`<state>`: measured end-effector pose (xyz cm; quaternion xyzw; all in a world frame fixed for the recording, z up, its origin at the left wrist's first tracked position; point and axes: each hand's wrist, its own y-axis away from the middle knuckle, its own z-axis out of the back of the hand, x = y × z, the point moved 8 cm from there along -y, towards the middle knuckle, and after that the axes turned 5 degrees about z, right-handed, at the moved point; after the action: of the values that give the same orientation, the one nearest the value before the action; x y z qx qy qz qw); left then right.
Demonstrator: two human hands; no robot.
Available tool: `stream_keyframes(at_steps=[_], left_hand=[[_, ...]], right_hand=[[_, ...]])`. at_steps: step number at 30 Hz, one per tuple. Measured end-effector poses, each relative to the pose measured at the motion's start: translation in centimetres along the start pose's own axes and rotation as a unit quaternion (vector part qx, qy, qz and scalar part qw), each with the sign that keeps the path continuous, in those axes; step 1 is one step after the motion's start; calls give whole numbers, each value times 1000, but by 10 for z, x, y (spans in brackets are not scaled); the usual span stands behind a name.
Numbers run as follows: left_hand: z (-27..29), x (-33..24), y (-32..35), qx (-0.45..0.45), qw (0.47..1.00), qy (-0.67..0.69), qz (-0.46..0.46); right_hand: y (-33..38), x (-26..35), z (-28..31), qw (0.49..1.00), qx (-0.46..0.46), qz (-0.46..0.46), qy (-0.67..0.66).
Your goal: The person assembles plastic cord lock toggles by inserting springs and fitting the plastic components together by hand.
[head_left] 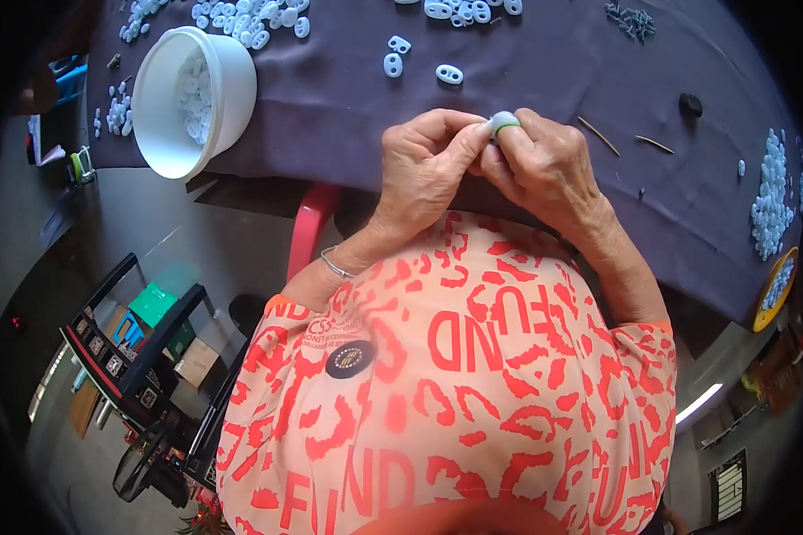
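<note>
White plastic piece (503, 121), one, with a green band, pinched between left hand (428, 169) and right hand (544, 165), both grips narrow, at the tabletop (330, 98) edge. Three loose white pieces (400, 53) lie beyond. One white bowl (165, 107) holds many small white parts.

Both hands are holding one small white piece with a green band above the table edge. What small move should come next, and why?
Probably press the two halves together. The left hand and right hand pinch the white piece between their fingers over the dark cloth, and its green band shows at the seam; whether it is seated cannot be seen.
</note>
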<state>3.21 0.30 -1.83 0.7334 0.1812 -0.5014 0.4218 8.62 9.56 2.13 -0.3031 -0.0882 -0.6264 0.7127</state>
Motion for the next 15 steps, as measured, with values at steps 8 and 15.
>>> stream_keyframes(at_steps=[8, 15], left_hand=[[0, 2, 2, 6, 1000, -2, -2], [0, 2, 2, 3, 1000, -14, -4]], right_hand=[[2, 0, 4, 1000, 4, -10, -7], [4, 2, 0, 1000, 4, 0, -7]])
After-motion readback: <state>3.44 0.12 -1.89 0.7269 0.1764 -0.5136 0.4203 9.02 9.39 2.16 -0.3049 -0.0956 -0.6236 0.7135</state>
